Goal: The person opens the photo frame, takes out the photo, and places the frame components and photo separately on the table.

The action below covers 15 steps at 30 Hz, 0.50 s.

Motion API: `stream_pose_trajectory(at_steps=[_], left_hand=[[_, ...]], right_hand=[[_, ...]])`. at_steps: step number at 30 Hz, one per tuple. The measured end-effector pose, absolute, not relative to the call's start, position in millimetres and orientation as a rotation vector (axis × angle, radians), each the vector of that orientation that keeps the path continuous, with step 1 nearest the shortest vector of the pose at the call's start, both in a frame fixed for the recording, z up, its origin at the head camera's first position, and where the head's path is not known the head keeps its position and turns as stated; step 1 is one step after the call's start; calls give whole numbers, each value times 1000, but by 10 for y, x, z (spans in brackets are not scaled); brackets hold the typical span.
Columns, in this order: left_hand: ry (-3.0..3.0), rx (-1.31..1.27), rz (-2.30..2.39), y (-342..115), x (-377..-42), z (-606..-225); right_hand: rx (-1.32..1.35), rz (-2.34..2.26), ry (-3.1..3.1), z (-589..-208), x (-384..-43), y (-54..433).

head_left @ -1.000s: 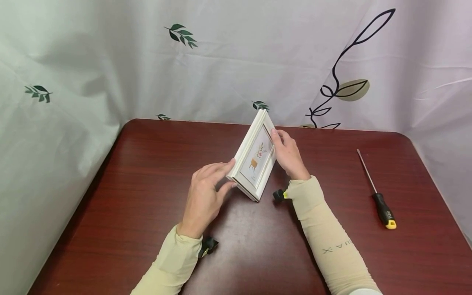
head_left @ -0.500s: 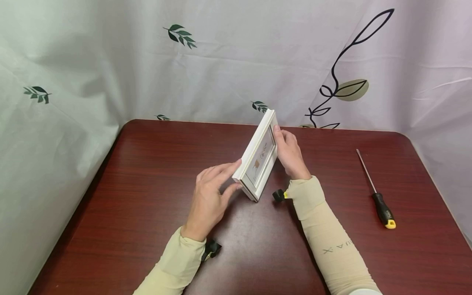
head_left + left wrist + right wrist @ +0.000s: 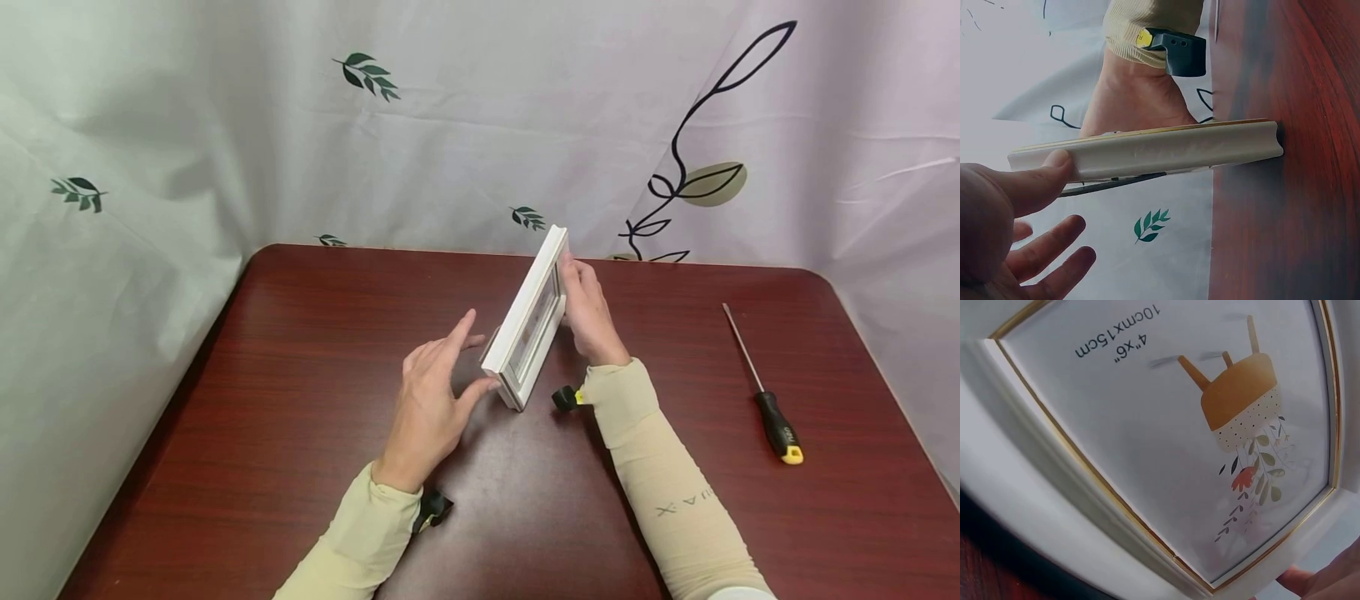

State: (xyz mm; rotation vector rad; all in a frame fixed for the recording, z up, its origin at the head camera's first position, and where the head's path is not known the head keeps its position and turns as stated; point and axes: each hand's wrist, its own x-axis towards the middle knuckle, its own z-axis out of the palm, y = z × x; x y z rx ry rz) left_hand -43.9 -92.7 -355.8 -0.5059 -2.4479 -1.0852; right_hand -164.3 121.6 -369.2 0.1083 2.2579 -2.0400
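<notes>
Soft light fills the head view, leaving a pale sheen on the table (image 3: 517,492) at lower centre. The left wrist view washes out upper left; the right wrist view darkens lower left.

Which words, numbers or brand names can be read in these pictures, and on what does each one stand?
'10cmx15cm': on the picture in the white frame.
'4"x6"': on the same picture.
'X': on the right sleeve; its neighbouring letters are unclear.
Too small or blurred: marking on the screwdriver handle, print on the yellow wrist tag, faint marks on the white frame.

White, gold-lined picture frame (image 3: 527,301)
</notes>
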Motion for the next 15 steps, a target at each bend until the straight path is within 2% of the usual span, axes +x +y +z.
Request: stream_pose_trajectory(at_steps=[15], left_hand=[[-2488,-430,-1140,-896,-443,-3585]], right_hand=[[113,-2314,2064,-3680,-1636,1156]])
